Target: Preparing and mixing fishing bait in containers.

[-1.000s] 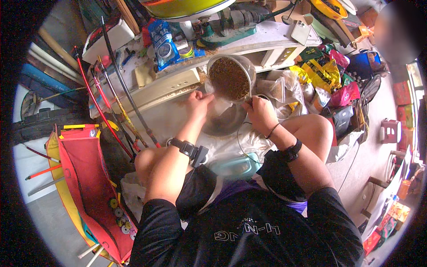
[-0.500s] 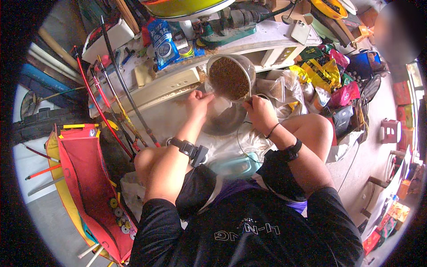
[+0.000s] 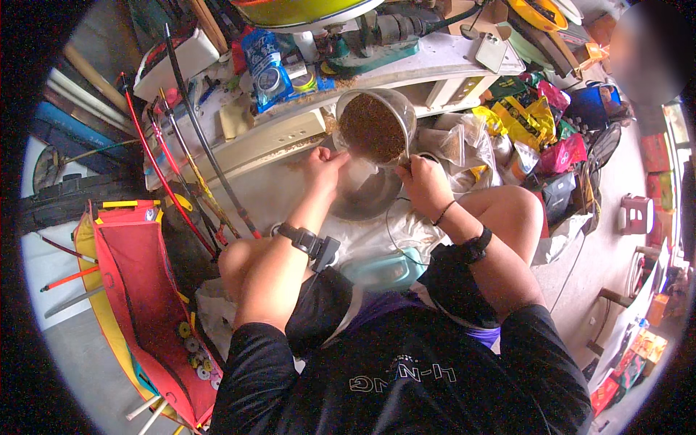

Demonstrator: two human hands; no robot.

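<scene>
A clear plastic tub [image 3: 373,129] of brown granules is tipped toward me above a dark round basin [image 3: 362,201]. My right hand [image 3: 428,190], closed, grips the tub at its near right edge. On the other side my left hand [image 3: 323,171] is closed in a pinch at the tub's near left rim. Pale see-through material shows beside its fingertips; whether it is pinched there I cannot tell. The tub and my wrists partly cover the basin, which sits on whitish sheeting [image 3: 348,246] between my knees. A light-blue plastic box [image 3: 399,270] lies close to my lap.
Beyond the tub runs a cluttered white bench [image 3: 362,78] with a blue packet [image 3: 267,72] and a phone [image 3: 490,52]. Fishing rods [image 3: 203,138] lean at the left, above an open red bag [image 3: 138,283]. Colourful packets [image 3: 533,119] are heaped at the right.
</scene>
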